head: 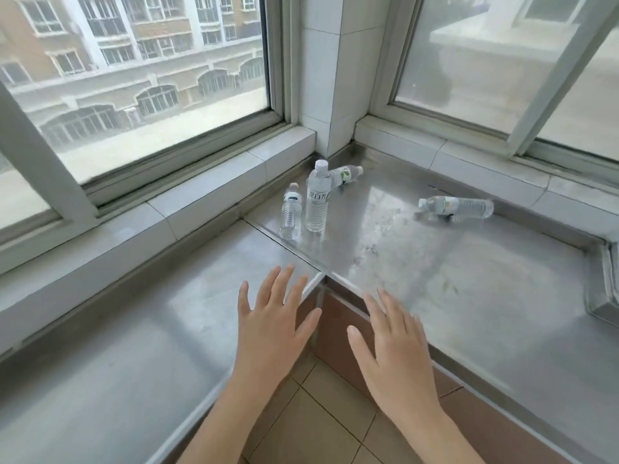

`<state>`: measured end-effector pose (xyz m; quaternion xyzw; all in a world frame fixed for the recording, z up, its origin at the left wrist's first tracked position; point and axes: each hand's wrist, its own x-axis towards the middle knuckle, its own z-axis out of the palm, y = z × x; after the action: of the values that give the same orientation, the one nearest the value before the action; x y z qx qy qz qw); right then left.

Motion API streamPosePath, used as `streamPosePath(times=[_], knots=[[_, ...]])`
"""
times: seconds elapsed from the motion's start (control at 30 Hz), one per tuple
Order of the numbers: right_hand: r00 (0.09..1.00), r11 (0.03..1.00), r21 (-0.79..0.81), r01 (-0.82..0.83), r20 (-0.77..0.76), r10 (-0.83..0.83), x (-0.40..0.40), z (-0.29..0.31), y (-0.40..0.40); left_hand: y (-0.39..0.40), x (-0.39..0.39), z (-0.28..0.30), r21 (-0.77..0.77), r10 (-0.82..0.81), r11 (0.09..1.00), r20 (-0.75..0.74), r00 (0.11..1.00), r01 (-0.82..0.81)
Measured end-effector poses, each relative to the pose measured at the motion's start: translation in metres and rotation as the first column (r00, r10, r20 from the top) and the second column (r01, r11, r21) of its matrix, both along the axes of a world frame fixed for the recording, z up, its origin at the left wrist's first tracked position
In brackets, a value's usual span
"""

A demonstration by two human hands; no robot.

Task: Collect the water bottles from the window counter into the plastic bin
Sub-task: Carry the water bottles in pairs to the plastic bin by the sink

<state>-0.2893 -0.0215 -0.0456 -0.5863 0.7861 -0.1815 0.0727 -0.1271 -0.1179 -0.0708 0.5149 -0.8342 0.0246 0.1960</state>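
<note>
Here the left hand (268,324) hovers palm-down over the inner corner of the steel table (469,296), fingers spread and straight, its grip open and holding nothing. Up at twelve o'clock from it stands the small bottle (290,212), upright, with the tall bottle (317,199) just beside it at three o'clock, also upright, white cap on. Behind the tall one, at one o'clock, a green-label bottle (345,175) lies on its side close to the tiled pillar (330,78), cap pointing toward three o'clock. Further right, well apart from that cluster, a fourth bottle (457,207) lies flat near the window ledge, cap toward nine o'clock. The right hand (393,351) hovers at the table's edge, fingers splayed, grip open and empty too.
</note>
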Motion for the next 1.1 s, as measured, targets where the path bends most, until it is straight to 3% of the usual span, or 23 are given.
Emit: streamPosePath(times=[0.2, 0.57, 0.8, 1.1], knots=[[0.997, 0.998, -0.002, -0.064, 0.049, 0.064, -0.04, -0.011, -0.114, -0.094, -0.032, -0.013, 0.061, 0.078, 0.995, 0.016, 0.997, -0.079], [0.923, 0.978, 0.08, -0.192, 0.353, 0.152, -0.108, -0.051, -0.324, -0.289, -0.107, -0.055, 0.259, 0.257, 0.93, 0.048, 0.965, -0.261], [0.86, 0.969, 0.152, -0.197, 0.502, 0.096, -0.118, -0.088, -0.393, -0.368, -0.129, -0.088, 0.602, 0.365, 0.7, 0.159, 0.917, -0.383], [0.634, 0.988, 0.11, -0.11, 0.773, -0.015, -0.116, -0.102, -0.407, -0.385, -0.132, -0.099, 0.79, 0.587, 0.535, -0.095, 0.804, -0.298]])
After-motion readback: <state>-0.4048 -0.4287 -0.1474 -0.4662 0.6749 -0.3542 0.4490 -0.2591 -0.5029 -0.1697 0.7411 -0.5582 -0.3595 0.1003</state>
